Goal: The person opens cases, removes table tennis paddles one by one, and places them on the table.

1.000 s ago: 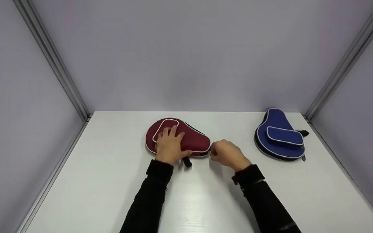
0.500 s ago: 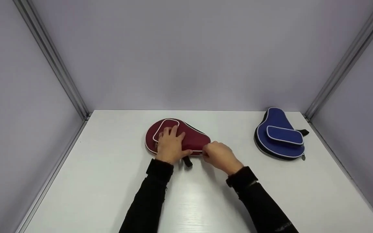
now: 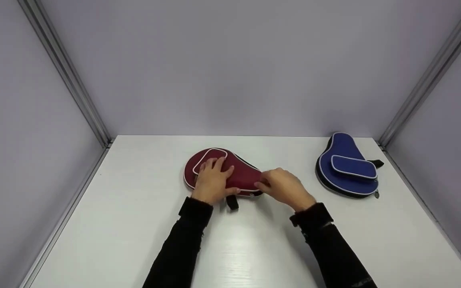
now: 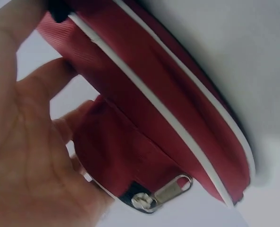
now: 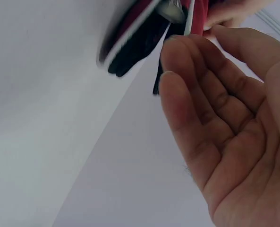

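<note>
A dark red table tennis bat case [image 3: 244,174] with white piping lies flat on the table, its narrow end to the right. My left hand [image 3: 210,182] rests on its round part with fingers spread over the pocket. In the left wrist view, a metal zip pull [image 4: 175,189] hangs at the pocket's corner. At the narrow end, my right hand [image 3: 284,188] has loosely bent fingers. In the right wrist view, they hold nothing visible, near a blurred metal zip slider [image 5: 173,10]. Whether they touch the case is unclear. A black strap [image 3: 232,203] sticks out from its near side.
A blue bat case [image 3: 344,178] with a pocket, a black strap and a zip pull lies at the table's back right. Grey panels stand behind and on both sides of the white table [image 3: 134,224].
My right hand first slid left along the case's near edge, then moved back right, its fingers loosening from their curl. The red case has shifted slightly right under my left hand.
</note>
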Motion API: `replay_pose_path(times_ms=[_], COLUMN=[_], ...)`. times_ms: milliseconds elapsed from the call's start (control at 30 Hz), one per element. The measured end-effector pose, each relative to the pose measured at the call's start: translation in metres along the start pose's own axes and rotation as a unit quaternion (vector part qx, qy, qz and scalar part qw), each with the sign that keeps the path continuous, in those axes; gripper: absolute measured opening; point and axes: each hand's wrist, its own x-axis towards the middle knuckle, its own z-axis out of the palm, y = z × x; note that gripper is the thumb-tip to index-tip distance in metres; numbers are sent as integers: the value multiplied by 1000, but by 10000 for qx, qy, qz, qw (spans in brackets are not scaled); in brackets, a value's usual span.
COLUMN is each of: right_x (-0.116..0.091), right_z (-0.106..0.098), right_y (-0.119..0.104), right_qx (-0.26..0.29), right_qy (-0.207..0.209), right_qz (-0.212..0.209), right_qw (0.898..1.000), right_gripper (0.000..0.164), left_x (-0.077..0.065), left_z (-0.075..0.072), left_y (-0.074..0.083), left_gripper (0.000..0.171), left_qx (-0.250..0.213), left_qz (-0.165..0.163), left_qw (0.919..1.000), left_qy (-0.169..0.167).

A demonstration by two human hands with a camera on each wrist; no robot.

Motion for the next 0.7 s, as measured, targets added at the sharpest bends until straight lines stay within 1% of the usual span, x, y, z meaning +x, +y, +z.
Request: replay_pose_path(times_ms=[100,267,333,400,567,633,700], right_x=[-2,-7,-10,-11,-14,-15,-17], right_z=[-9,-15,-14,-14,-10,-8,-7], right_y=[5,17,24,30,45,51,56], right_qx=[42,-281,-438,-557,-672,-737,-844], right_qy=[196,323,332,321,153,106,83], right_qz=[-38,-284,-437,-616,-969,-1041,-1106], right_qw=[9998,9987,9975,9960,9929,9918,9902], right_gripper=[22,10,10,13,21,22,21], left_x=[-3,-5,-5,-5,-7,-7,-7], left_z=[-1,-4,-4,-5,-6,-7,-7], left_y=[-8,-20,-23,-26,-28,-28,-28], left_gripper=[83,84,84,84,85,86,87], left_qx=[-78,-161,-107,-33,250,369,488], left_qz=[329,1038,1309,1557,2161,2420,2716], left_qw=[9994,9943,9911,9875,9755,9690,9607], left_qy=[-51,-173,-209,-251,-328,-334,-314])
